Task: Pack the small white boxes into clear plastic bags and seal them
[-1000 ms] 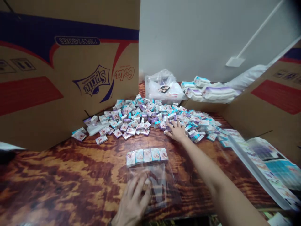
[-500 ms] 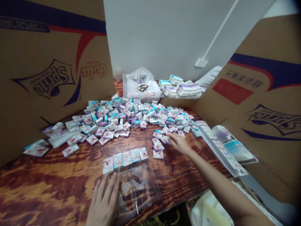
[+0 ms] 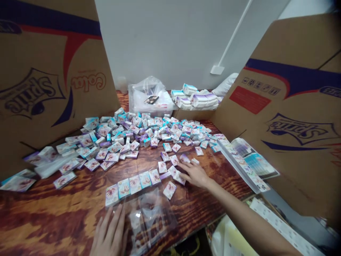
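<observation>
My left hand [image 3: 109,231] lies flat on the table with its fingers stretched out, at the left edge of a clear plastic bag [image 3: 149,220]. Just above the bag, a row of several small printed boxes [image 3: 134,184] lies side by side, purple and blue ones mixed. My right hand [image 3: 194,173] is spread over a few loose small boxes [image 3: 178,175] right of the row, its fingertips touching some of them. One more small box [image 3: 169,190] lies tilted near the bag's upper right corner. Behind them spreads a large heap of such boxes [image 3: 149,132].
Cardboard boxes stand upright at left [image 3: 53,81] and right [image 3: 298,106]. At the back are a clear bag of white contents [image 3: 149,97] and wrapped packs [image 3: 204,100]. A printed strip [image 3: 239,160] and printed sheet [image 3: 257,160] lie by the right edge of the table [image 3: 53,220].
My right hand has come down toward me from the heap's front edge, and its fingers have spread. Several boxes there have shifted closer to the row. My left hand stays by the bag.
</observation>
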Tool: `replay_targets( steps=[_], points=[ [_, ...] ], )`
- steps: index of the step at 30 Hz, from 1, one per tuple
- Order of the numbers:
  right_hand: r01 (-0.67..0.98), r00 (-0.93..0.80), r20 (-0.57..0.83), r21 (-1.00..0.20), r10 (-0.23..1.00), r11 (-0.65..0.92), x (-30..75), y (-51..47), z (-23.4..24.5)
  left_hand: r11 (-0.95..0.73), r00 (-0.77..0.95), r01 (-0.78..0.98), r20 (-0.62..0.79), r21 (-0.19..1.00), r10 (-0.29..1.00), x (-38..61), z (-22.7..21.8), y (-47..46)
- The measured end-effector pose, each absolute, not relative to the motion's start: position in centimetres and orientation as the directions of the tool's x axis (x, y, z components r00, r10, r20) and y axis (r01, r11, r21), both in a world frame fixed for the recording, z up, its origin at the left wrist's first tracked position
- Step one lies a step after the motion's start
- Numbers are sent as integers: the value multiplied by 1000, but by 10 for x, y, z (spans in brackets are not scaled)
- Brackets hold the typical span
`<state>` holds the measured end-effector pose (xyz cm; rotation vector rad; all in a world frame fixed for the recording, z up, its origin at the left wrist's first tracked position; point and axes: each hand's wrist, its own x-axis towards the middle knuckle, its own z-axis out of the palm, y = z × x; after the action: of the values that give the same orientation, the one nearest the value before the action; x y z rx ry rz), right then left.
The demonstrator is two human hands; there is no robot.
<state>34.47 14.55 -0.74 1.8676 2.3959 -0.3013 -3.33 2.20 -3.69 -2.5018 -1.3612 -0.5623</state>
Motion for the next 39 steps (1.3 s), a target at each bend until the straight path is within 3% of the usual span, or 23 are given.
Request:
replay_targets(
  steps=[6, 10, 18, 22, 27, 33, 39],
  points=[
    [995, -85, -109, 40, 990, 89, 329, 185, 6, -526, 481, 850, 387, 13, 787, -30, -30, 17],
    [996, -58, -172, 51, 983, 67, 301, 206, 1, -541, 491, 841, 427, -5, 760, -27, -29, 14],
    [993, -112, -203, -54, 973, 103, 314, 219, 12, -554, 503, 832, 415, 4, 758, -40, -42, 16],
    [989, -87, -141, -134, 986, 68, 293, 255, 11, -540, 488, 842, 418, 6, 766, -35, -40, 18],
    [986, -57, -181, -163, 982, 27, 270, 283, -2, -514, 475, 858, 386, -1, 791, -36, -39, 14],
    [959, -142, -113, -264, 983, 108, 283, 250, 7, -524, 462, 852, 448, 16, 765, -37, -38, 13],
    [932, -197, -171, -339, 965, 130, 280, 217, -9, -476, 419, 879, 418, 37, 806, -28, -28, 8]
  ],
)
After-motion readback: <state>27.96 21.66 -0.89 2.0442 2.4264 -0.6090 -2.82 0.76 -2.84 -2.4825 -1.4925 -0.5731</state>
